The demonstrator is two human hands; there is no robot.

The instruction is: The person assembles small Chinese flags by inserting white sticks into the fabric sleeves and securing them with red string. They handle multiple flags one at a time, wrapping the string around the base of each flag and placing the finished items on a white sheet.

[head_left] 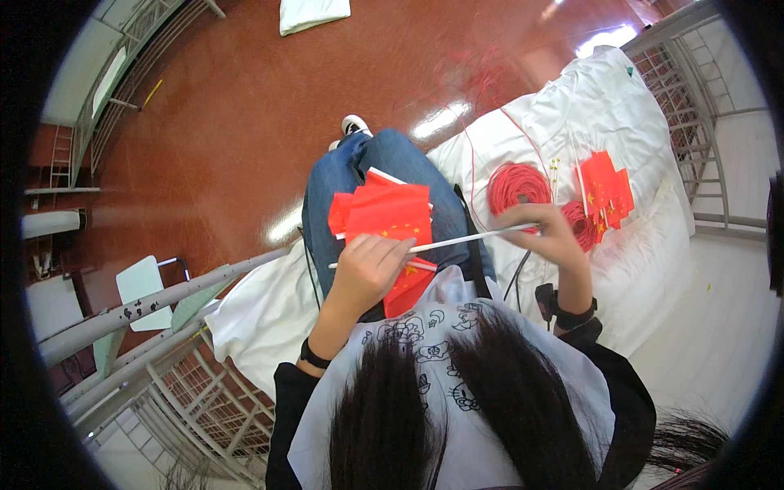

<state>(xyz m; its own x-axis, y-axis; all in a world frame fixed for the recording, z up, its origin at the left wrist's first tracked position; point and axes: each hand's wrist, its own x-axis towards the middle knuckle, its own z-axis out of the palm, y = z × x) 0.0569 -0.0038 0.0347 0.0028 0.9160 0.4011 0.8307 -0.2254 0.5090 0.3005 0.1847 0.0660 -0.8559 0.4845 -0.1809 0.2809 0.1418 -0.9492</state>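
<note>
My left hand [367,269] grips a small red flag with yellow stars [390,214] over my lap, on top of other red flags lying on my blue jeans [384,159]. A thin white stick [457,240] runs from my left hand to my right hand [549,233], which pinches its far end. Just beyond my right hand lie a coil of red string [516,184] and a smaller red coil [581,224] on a white sheet [604,106]. A pile of finished red flags [604,189] lies to the right of the coils.
I sit on a bed with grey metal rails [155,304] at the left and a metal rail [694,106] at the right. Below is a shiny red floor [245,106]. A white chair [143,286] stands at lower left. Loose red string [490,77] trails across the sheet.
</note>
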